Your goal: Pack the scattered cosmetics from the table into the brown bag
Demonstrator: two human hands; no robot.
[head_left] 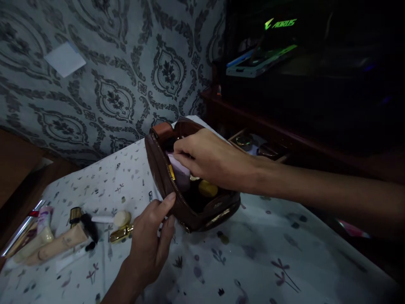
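Observation:
A brown toiletry bag (155, 162) stands unzipped on the patterned cloth, its mouth facing up. My left hand (152, 240) grips its near left side, with the thumb at the zipper edge. My right hand (205, 158) reaches into the bag from the right, fingers curled together. Its fingertips are by a pale lilac item (179, 169) inside; what they hold, if anything, is hidden. A yellow round item (208, 188) lies lower in the bag, below my right wrist. Just left of my left hand are a gold tube (121, 233) and a white-handled brush (104, 219).
Several cosmetics lie at the cloth's left, among them a beige squeeze tube (58, 244) and a gold-capped bottle (75, 215). Behind the bag rises a patterned wall (126, 84). An open drawer (243, 135) with small items sits at right, below a dark desk.

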